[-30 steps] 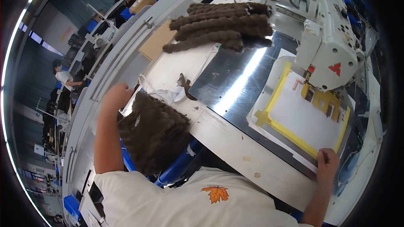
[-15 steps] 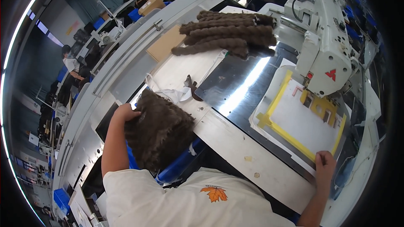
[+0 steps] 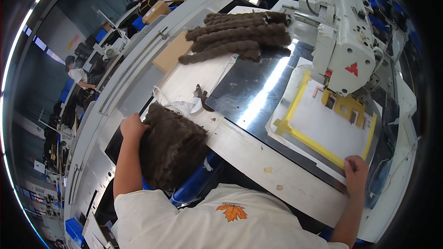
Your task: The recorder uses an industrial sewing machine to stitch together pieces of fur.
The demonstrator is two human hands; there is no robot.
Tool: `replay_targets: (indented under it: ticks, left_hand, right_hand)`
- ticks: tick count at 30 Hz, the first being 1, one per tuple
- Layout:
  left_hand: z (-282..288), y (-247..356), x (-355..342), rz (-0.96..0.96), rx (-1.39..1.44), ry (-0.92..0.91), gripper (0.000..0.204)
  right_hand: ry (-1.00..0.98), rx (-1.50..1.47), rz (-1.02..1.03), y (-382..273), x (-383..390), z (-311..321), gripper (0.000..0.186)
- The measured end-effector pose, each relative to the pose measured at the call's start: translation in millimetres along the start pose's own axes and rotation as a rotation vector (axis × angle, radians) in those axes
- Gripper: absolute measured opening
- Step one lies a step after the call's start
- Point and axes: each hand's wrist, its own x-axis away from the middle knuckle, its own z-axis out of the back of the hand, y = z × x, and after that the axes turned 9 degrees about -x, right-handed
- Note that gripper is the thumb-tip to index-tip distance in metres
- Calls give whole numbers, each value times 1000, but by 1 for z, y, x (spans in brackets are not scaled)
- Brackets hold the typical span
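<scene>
My left hand [image 3: 133,128] is closed on the upper left edge of a dark brown furry fabric piece [image 3: 173,145], which hangs over the table's front edge and a blue bin [image 3: 196,182]. At the right, my right hand [image 3: 356,174] has its fingers curled at the near corner of a flat sewing template [image 3: 323,131]. This template has a white sheet, yellow taped edges and cut-out slots, and lies beneath the head of a large white sewing machine [image 3: 353,60]. How firmly the fingertips grip the corner is hard to see.
Several brown furry strips [image 3: 240,34] lie piled at the back, beside a cardboard piece [image 3: 171,51]. A white cloth strip [image 3: 187,106] and a small dark tool-like object [image 3: 203,97] lie mid-table, next to a shiny metal plate [image 3: 249,87]. A person [image 3: 79,74] sits far left.
The whole view has shifted slightly, so the table and machine sit a little further left and higher. Both hands stay at the same things; the right hand's fingers look slightly less tightly curled.
</scene>
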Motion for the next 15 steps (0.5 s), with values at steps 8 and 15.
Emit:
replay_targets:
  ticks: [8, 15]
  left_hand:
    - [129, 31, 32, -76, 6, 769, 58]
    - [250, 104, 88, -500, -39, 1690, 64]
  right_hand:
    - [-22, -18, 5, -6, 2, 2, 8]
    - [-210, 50, 216, -83, -7, -13, 30]
